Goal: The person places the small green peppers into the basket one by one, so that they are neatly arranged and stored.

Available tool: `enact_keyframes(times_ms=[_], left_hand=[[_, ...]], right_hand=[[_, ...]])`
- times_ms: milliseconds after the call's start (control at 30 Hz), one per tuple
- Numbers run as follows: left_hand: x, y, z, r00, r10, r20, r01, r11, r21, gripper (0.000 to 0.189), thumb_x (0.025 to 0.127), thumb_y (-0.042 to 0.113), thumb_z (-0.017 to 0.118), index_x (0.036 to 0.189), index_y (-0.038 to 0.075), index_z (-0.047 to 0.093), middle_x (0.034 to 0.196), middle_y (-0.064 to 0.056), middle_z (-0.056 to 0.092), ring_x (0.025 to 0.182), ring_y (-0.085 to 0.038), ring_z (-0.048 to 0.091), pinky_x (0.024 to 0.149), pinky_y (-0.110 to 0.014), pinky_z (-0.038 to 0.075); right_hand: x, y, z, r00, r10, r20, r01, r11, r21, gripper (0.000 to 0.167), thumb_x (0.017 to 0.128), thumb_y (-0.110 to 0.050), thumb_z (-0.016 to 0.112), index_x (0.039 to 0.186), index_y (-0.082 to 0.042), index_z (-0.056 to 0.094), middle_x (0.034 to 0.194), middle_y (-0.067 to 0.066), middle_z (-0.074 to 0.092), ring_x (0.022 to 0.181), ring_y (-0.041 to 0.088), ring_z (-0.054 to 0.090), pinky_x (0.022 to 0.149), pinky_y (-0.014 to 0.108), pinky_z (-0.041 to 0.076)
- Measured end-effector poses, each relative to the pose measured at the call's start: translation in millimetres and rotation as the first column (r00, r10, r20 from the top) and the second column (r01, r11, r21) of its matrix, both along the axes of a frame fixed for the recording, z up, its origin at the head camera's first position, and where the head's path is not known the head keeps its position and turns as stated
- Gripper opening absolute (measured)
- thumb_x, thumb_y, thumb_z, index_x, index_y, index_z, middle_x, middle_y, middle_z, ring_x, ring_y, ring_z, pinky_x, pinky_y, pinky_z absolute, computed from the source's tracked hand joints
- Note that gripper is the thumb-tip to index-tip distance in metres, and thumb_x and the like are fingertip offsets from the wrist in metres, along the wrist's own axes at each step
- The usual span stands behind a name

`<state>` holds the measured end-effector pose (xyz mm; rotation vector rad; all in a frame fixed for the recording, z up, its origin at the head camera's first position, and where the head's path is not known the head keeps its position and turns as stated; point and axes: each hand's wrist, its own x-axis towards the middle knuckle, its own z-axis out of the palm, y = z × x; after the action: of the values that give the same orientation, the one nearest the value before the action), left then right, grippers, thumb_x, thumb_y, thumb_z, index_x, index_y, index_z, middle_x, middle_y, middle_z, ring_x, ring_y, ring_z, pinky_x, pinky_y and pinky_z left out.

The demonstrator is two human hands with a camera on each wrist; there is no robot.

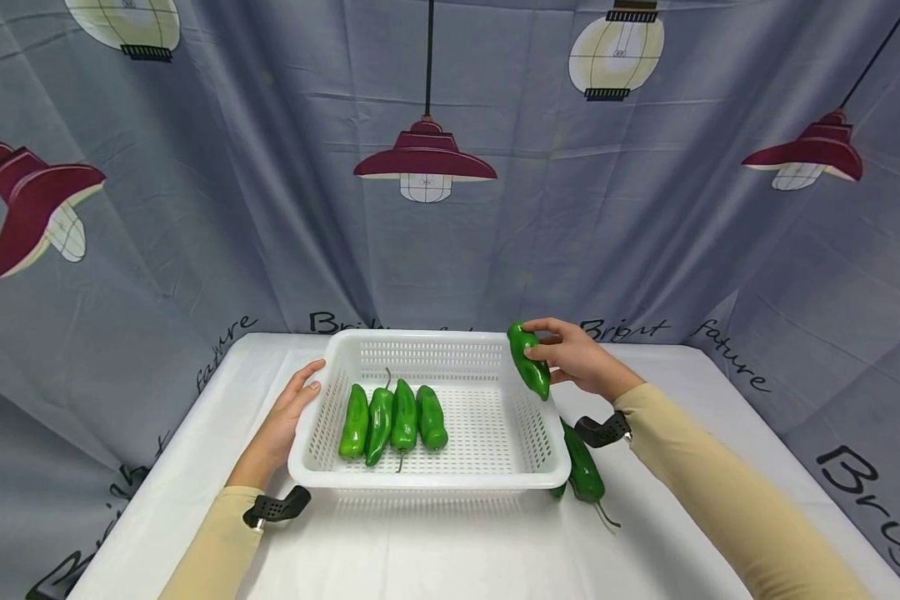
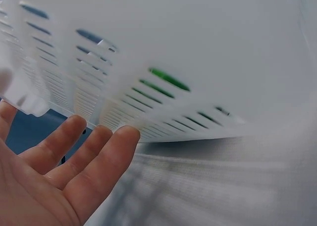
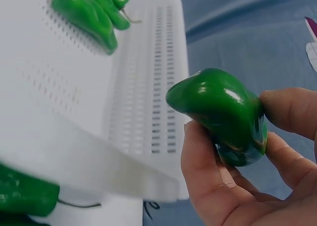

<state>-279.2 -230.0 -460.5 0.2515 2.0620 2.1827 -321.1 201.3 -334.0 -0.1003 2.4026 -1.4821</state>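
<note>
A white slotted plastic basket (image 1: 487, 417) stands on the table with several green peppers (image 1: 404, 417) lying side by side in its left half. My left hand (image 1: 285, 417) is at the basket's left side. In the left wrist view its fingers (image 2: 106, 174) are extended, tips close against the slotted wall. Over the basket's right rim, my right hand (image 1: 573, 358) holds another green pepper (image 1: 528, 360). The right wrist view shows this pepper (image 3: 225, 109) pinched between thumb and fingers.
Outside the basket's right front corner, a long-stemmed green pepper (image 1: 585, 467) lies on the white tablecloth (image 1: 420, 550), with part of another beside it under the rim. A grey-blue curtain (image 1: 435, 258) printed with lamps surrounds the table's back and sides.
</note>
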Motion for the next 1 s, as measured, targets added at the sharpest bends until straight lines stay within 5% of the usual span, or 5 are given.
enact_keyframes(times_ms=[1000], left_hand=[[-0.9,-0.4,-2.0,1.0,0.012,0.007,-0.012,1.0,0.002,0.054,0.113,0.035,0.033,0.161,0.017,0.016,0.166,-0.015,0.023,0.119,0.007,0.053,0.095,-0.017,0.05]], right_hand=[[-5.6,-56,-46.6,0.997,0.046,0.066,-0.04,0.996,-0.083,0.052,0.099,-0.003,0.063,0.147,-0.009,0.044,0.138,0.027,0.05,0.107,0.032,0.067,0.076,0.043,0.063]])
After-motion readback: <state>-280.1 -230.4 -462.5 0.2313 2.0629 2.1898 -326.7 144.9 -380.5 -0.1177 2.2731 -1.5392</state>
